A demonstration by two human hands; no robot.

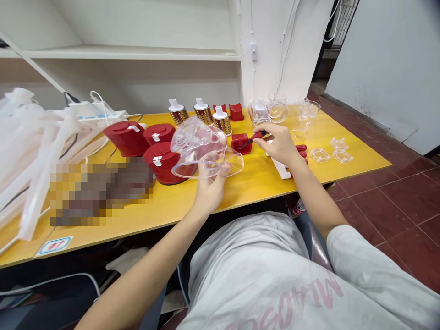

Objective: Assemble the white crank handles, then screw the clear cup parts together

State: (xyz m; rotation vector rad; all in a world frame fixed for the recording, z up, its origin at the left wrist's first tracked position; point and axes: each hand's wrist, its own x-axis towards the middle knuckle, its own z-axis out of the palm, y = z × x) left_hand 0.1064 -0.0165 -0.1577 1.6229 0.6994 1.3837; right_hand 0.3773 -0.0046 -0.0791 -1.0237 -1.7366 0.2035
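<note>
My left hand (210,190) is closed around the lower rim of a clear plastic housing (197,142), raised above the front of the table. In my right hand (279,142), thumb and fingers pinch a small red-and-black-handled tool (256,136). The tool points down and left, its dark tip at a small red plastic block (240,143); whether the two touch, I cannot tell. Under my right forearm lie a white plastic part (282,169) and red handles (301,148), partly covered. Left of the housing stand 3 red oval bases (126,139) with white tabs.
Grater drums (221,121) with white stems stand behind the housing, beside more red blocks (236,112). Clear housings (277,110) and flat clear rings (320,155) sit on the right. White plastic bags (30,146), a power strip (103,115) and a pixelated patch occupy the left.
</note>
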